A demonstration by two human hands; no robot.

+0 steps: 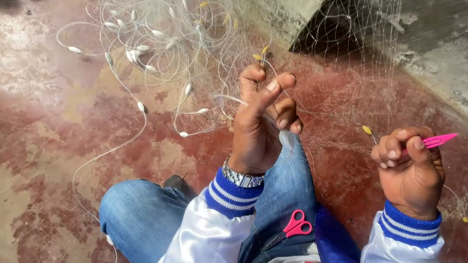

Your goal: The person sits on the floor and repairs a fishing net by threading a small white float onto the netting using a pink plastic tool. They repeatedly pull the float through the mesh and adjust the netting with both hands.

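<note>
While seated | L hand (259, 127) pinches net (318, 28) strand | R hand (408, 169) grips pink needle (438, 141) | scissors (291, 228) on lap

I sit on a worn, red-painted concrete floor (23, 122), fishing net (178, 26) with white floats spread out: a rough outdoor net-mending yard.

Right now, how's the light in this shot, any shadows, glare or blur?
Head view: daylight, with pale glare on the worn red floor; dark shadow under the concrete ledge; wide-angle bending toward the edges; the left hand, right hand and pink tool read sharp, while the fine net fades into the background.
</note>
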